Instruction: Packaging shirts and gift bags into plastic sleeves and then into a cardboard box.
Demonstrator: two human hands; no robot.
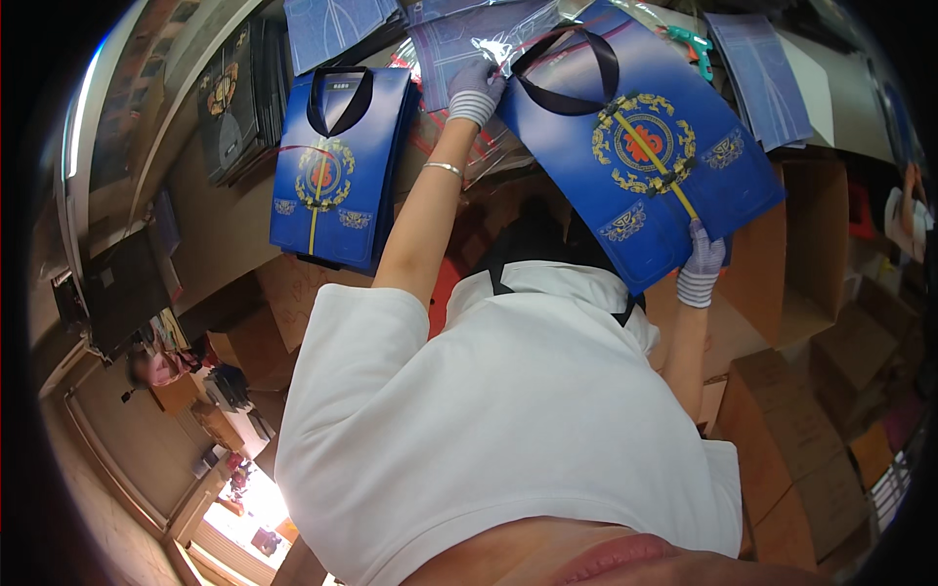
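Observation:
A large blue gift bag (547,107) with black ribbon handles, a round gold and red emblem and a gold stripe is tilted in front of me. My right hand (702,262), in a striped knit glove, grips its lower edge. At the bag's upper left corner is my left hand (475,94), gloved too, its fingers drawn in against that edge and partly hidden. Clear plastic film (503,51) lies just beyond those fingers. Left of my forearm, a second blue gift bag (293,176) of the same design stands on the table with its handle up.
Flat blue printed sheets (760,78) and a teal glue gun (692,49) lie at the back right. More blue sheets (337,29) are at the back left, near a stack of black bags (234,107). Cardboard boxes (801,439) fill the right side below the table (220,215).

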